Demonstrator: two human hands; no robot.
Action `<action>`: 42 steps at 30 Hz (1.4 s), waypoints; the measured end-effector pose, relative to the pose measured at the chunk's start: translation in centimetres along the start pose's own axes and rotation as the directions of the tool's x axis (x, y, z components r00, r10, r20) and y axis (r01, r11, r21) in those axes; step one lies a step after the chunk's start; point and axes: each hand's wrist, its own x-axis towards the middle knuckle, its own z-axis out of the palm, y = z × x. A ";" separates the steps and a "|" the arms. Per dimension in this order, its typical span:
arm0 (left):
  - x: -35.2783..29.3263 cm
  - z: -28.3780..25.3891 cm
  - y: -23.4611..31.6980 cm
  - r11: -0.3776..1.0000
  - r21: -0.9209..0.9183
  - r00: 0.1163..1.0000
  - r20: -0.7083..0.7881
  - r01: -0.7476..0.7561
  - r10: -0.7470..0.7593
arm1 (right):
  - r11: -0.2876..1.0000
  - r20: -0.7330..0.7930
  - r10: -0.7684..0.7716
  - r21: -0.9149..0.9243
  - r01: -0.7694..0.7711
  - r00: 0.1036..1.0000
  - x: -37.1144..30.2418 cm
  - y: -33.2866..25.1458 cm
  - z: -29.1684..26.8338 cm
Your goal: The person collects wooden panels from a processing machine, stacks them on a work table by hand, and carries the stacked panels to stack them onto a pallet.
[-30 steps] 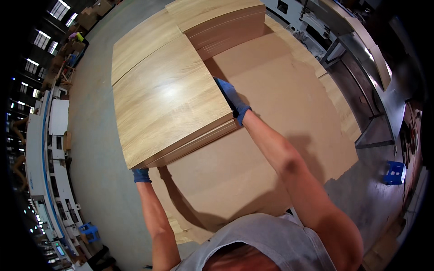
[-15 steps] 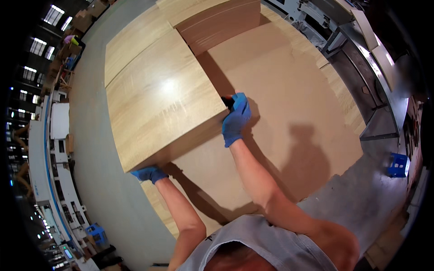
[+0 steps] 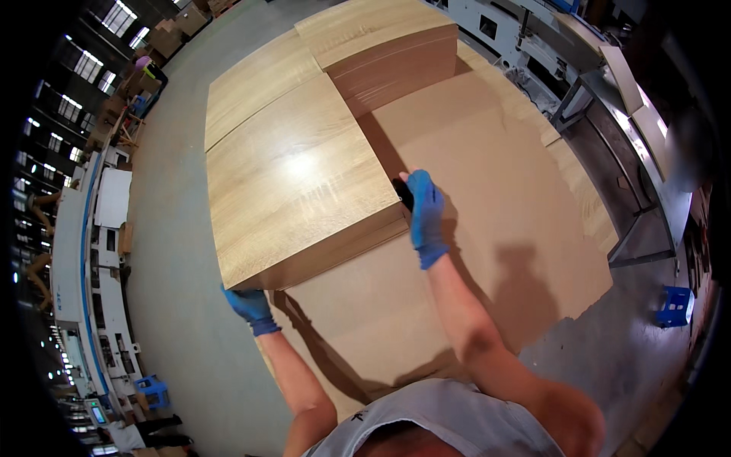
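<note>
A stack of light wood-grain boards (image 3: 304, 175) stands on a larger brown sheet, its near face towards me. My left hand (image 3: 253, 308), in a blue glove, touches the stack's near left corner; its fingertips are hidden behind the edge. At the near right corner, my right hand (image 3: 426, 217) stands on edge with its dark palm side towards the stack. Its fingers reach away from me along the stack's right side, with bare fingertips showing. Whether that palm presses on the boards is hard to see.
Further wood-grain stacks (image 3: 381, 34) adjoin at the back. The brown sheet (image 3: 487, 175) has a ragged right edge. A metal-framed table (image 3: 662, 190) and a blue stool (image 3: 675, 306) are on the right. Long machinery (image 3: 106, 251) and another blue stool (image 3: 154, 391) line the left.
The whole view has shifted, so the stack sits lower and further right. My left hand now shows more of its back at the corner. My right hand remains by the near right corner.
</note>
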 end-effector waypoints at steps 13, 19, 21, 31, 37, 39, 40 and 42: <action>4.0 1.1 6.2 0.925 0.357 0.905 0.340 0.129 -0.257 | 0.739 0.516 0.262 -0.650 0.174 0.815 3.0 -3.8 4.7; 2.9 4.1 7.1 0.916 0.247 0.852 0.352 0.315 -0.388 | 0.645 0.505 0.333 -0.738 0.198 0.796 2.1 -5.9 5.6; 2.4 4.4 7.7 0.912 0.260 0.843 0.364 0.316 -0.396 | 0.587 0.471 0.348 -0.784 0.204 0.811 1.3 -6.8 6.1; 2.1 1.1 5.5 0.887 0.017 0.850 0.277 0.462 -0.448 | 0.920 0.326 0.302 -0.347 -0.183 0.896 1.3 -7.4 -4.2; -9.7 -6.5 2.4 0.926 0.063 0.907 -0.237 0.373 -0.349 | 0.746 0.069 0.097 -0.665 -0.026 0.993 -10.1 -17.2 -23.8; -17.3 -3.0 -0.7 0.929 0.107 0.902 -0.303 0.353 -0.308 | 0.870 -0.145 -0.090 -0.494 0.007 0.985 -12.5 -20.8 -32.0; -20.3 -2.4 -1.8 0.926 0.113 0.903 -0.291 0.362 -0.317 | 0.910 -0.231 -0.166 -0.410 0.059 0.959 -13.2 -22.5 -35.6; -25.4 -0.4 -4.4 0.906 0.129 0.896 -0.256 0.403 -0.363 | 0.928 -0.314 -0.245 -0.350 0.128 0.917 -13.7 -26.4 -42.0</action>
